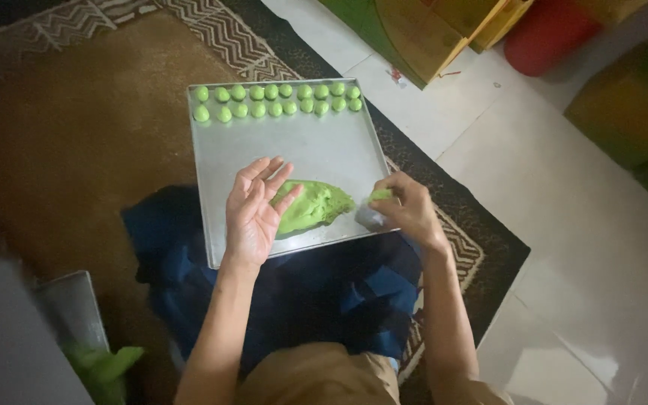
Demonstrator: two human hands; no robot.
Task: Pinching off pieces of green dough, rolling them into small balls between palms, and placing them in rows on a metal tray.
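- My left hand (253, 210) hovers palm up and spread wide just over the near part of the metal tray (324, 146); its grip is released and holds nothing, the fingertips almost at the edge of the green dough lump (313, 206).
- My right hand (406, 210) sits at the tray's near right corner, its grip pinched on a small piece of green dough (381, 194) between thumb and fingertips.
- Under that hand there is something pale and greyish, maybe a small scoop or cup; the light is too dim for me to be sure.
- The dough lump lies on the tray's near half, between my two hands, flattened and uneven.
- Two neat rows of green dough balls (275, 101) run along the far edge of the tray, close together but mostly apart from one another.
- The tray rests across my lap on dark blue cloth (354, 292), with a brown rug (61, 135) under me and white floor tiles (564, 225) to the right.
- To do this well, I judge the pinched piece should match the balls already laid in size, so the rows stay even.
- The open left palm looks like the right bed for rolling: set the piece in its middle and roll with light, round pressure so it closes smooth without cracks.
- I would keep the tray level on my lap, since a tilt could send the finished balls rolling together.
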